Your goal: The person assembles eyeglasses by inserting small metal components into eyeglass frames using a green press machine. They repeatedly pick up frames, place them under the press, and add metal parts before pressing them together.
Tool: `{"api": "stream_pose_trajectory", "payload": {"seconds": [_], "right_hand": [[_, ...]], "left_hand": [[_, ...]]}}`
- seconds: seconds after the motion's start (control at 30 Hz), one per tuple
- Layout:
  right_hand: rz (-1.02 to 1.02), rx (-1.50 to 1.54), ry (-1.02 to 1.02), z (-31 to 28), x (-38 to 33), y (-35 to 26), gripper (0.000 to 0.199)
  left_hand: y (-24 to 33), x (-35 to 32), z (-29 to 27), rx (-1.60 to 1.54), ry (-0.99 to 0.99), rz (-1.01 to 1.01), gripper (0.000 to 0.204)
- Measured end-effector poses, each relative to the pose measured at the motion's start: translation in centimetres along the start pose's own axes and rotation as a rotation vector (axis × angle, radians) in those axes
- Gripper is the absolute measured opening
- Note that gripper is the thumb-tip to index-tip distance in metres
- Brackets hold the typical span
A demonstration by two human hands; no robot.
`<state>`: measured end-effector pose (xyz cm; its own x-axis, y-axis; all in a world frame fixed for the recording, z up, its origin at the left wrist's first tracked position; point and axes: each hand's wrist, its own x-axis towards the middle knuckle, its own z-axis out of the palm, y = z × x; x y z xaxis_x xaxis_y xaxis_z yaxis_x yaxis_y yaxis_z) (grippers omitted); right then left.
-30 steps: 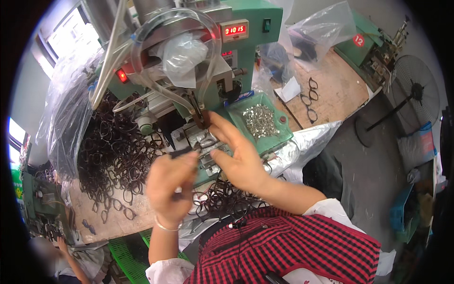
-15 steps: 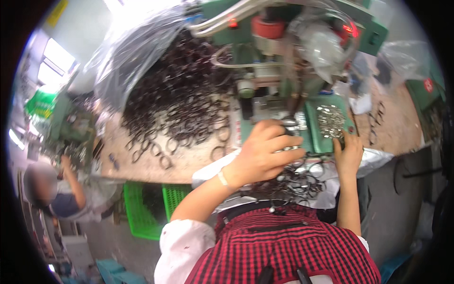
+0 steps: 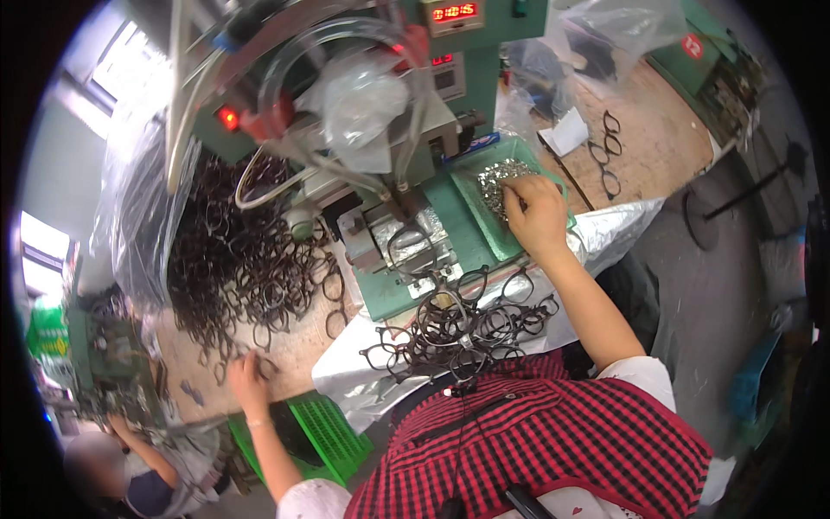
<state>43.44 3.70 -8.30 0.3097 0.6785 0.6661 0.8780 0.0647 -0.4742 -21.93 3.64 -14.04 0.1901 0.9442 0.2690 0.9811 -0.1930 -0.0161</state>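
Observation:
My left hand (image 3: 248, 381) is stretched to the table's front left, its fingers closed around a dark eyeglass frame (image 3: 266, 368) at the edge of a big pile of frames (image 3: 251, 251). My right hand (image 3: 540, 216) reaches into a green tray (image 3: 494, 245). Its fingers are bent together at a heap of small shiny metal parts (image 3: 500, 182); what they pinch is hidden. Between the hands, one eyeglass frame (image 3: 411, 249) lies at the metal fixture of a green machine (image 3: 367, 290). More eyeglass frames (image 3: 467, 324) are heaped in front of me on silvery sheeting (image 3: 341, 368).
The machine's head, with hoses and a plastic bag (image 3: 363, 104), overhangs the fixture. Several frames (image 3: 605, 151) lie on the right table beside white paper (image 3: 566, 132). A green crate (image 3: 333, 437) stands below the left edge. Another person (image 3: 151, 476) works at far left.
My left hand has gone from the machine's fixture to the table's left edge. My right hand has moved from the tray's near rim into the metal parts. The view has turned and shifted.

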Motion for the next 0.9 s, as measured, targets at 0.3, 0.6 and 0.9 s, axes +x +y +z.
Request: {"api": "stream_pose_trajectory", "payload": {"seconds": [0.3, 0.6, 0.9], "right_hand": [[0.187, 0.244, -0.056, 0.6, 0.9, -0.1, 0.013], [0.256, 0.183, -0.081, -4.1, -3.1, -0.1, 0.014], [0.146, 0.746, -0.210, -1.3, 3.4, -9.5, 0.032]], "left_hand": [[15.8, 7.6, -8.4, -1.062, 0.270, -0.224, 0.029], [24.5, 14.5, 2.7, -1.145, 0.031, -0.314, 0.026], [25.4, 15.3, -1.1, -1.436, 0.368, -0.205, 0.020]]}}
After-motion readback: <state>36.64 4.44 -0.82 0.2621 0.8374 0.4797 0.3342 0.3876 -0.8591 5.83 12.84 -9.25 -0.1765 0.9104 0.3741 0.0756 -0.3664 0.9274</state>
